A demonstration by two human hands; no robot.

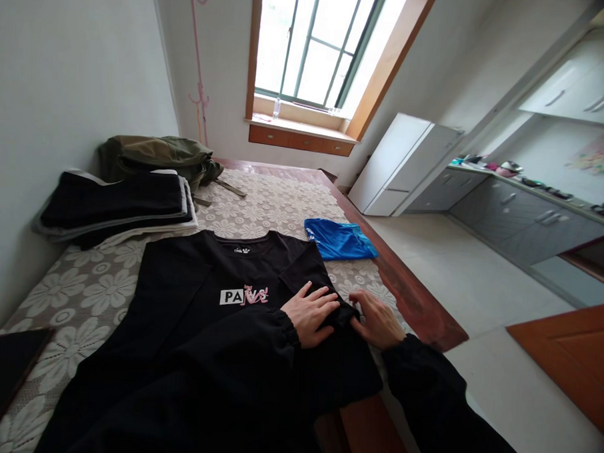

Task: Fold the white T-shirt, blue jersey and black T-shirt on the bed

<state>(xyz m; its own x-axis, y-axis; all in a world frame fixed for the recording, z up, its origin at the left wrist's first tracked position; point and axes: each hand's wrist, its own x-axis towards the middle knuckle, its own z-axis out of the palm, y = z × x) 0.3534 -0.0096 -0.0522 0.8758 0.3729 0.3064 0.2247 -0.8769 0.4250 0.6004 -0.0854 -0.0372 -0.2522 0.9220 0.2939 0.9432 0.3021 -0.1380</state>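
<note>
A black T-shirt [179, 281] with a white and pink print on its chest lies spread on the lace-covered table [99, 298], its collar away from me. My left hand [312, 314] rests on the shirt's right part, palm down with fingers spread. Just to its right, my right hand [378, 320] has its thumb and fingers closed on the shirt's edge near the right sleeve, where the cloth is bunched. Dark sleeves cover both my arms and blend with the shirt's lower part.
A folded blue garment [340, 240] lies beyond my hands by the table's wooden edge. Folded dark clothes [115, 202] and a green backpack [157, 155] sit at the back left. A dark flat object [8, 367] lies at the near left.
</note>
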